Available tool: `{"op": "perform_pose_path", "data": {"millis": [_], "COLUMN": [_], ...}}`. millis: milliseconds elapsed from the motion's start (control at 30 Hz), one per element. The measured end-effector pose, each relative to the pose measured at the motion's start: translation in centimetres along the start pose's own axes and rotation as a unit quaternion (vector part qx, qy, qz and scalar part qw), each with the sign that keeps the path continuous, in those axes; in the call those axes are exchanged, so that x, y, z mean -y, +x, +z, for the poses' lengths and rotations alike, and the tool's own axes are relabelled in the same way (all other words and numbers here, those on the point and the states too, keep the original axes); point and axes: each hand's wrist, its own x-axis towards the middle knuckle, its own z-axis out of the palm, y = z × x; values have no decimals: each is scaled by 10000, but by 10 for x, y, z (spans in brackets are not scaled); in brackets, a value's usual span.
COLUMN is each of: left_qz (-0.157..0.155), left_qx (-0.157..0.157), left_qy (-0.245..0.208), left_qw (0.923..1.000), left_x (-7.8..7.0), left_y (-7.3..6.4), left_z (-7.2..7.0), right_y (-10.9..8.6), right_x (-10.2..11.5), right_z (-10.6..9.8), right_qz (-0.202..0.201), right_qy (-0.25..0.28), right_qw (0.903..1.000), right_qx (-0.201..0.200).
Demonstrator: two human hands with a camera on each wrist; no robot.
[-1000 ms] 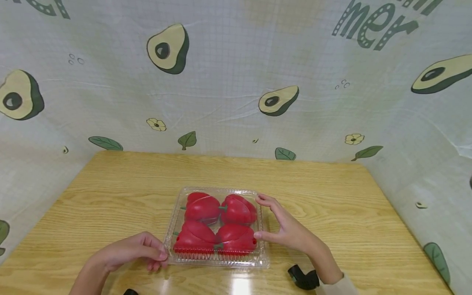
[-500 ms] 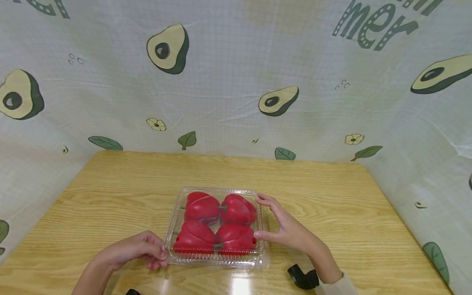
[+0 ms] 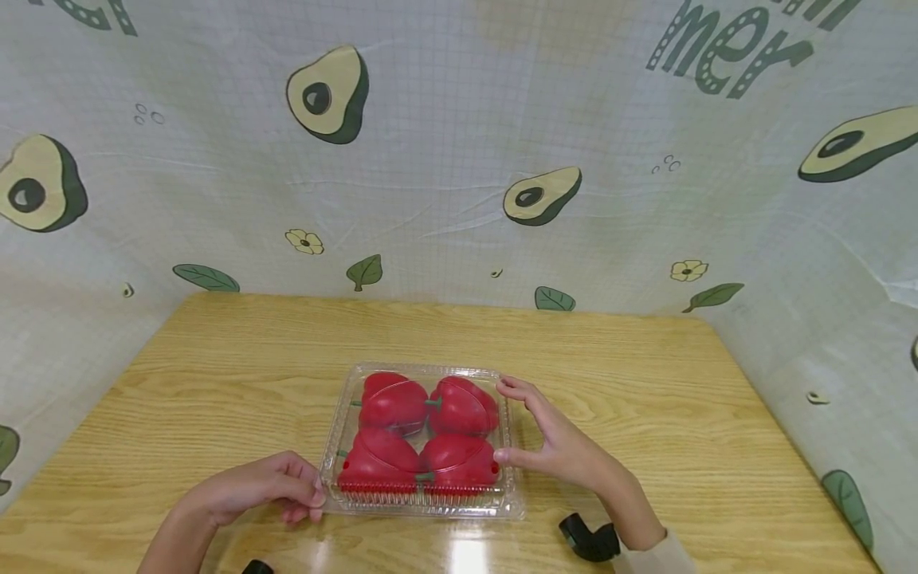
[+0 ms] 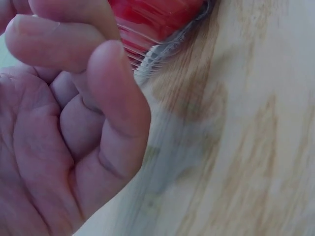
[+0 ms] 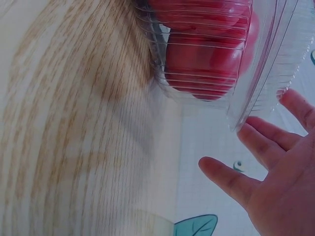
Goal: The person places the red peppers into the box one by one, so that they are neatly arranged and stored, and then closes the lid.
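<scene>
A clear plastic clamshell container [image 3: 416, 512] lies on the table with its lid down. Inside sit several glossy red pepper-shaped pieces [image 3: 462, 406] with green stems, arranged in two rows. My left hand [image 3: 268, 490] pinches the near left corner of the container between thumb and curled fingers. In the left wrist view, those fingers [image 4: 115, 83] overlap the ribbed side. At the right edge, my right hand [image 3: 555, 442] is spread, fingertips at the far right corner and thumb lower on that side. The right wrist view shows its fingertips [image 5: 253, 128] right at the lid's rim.
The wood-grain table [image 3: 645, 383] is enclosed by a white cloth [image 3: 445, 119] printed with avocados and leaves. Beside my right wrist is a black elbow-shaped piece [image 3: 590, 540]. A small black object [image 3: 256, 567] shows at the bottom edge near my left forearm.
</scene>
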Motion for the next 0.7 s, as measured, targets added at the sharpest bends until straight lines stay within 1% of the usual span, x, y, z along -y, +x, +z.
{"op": "perform_pose_path", "data": {"millis": [200, 400, 567, 700], "left_qz": [-3, -29, -22, -69], "left_qx": [5, -1, 3, -24], "left_qy": [-7, 22, 29, 15], "left_qw": [10000, 10000, 10000, 10000], "left_x": [1, -1, -2, -3], "left_y": [0, 0, 0, 0], "left_z": [0, 0, 2, 1], "right_y": [0, 0, -5, -11], "right_x": [0, 1, 1, -1], "right_z": [0, -2, -3, -3], "right_qz": [-6, -124, -317, -312], "right_qy": [13, -76, -147, -3], "right_qw": [10000, 9999, 9994, 9995], "right_qx": [-1, -55, -39, 50]}}
